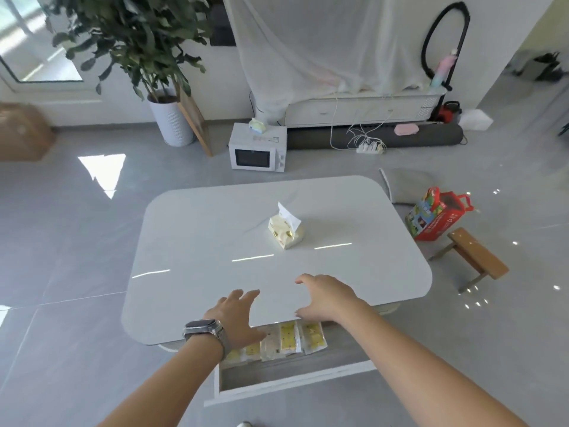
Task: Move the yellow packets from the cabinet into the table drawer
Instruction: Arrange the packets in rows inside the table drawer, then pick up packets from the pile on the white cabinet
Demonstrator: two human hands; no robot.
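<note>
Low in the frame, yellow packets (289, 337) are seen in the pulled-out drawer (295, 377) while the left hand (237, 318) and right hand (329, 298), both released, are held over the bench (215, 229) edge.

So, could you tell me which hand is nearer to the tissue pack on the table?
Right. The right hand hovers over the table's near edge, just below the tissue pack; the left hand sits further down-left.

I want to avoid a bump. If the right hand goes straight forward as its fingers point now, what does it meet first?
Probably the tissue pack on the white table; the right hand points roughly there, though depth is unclear.
</note>
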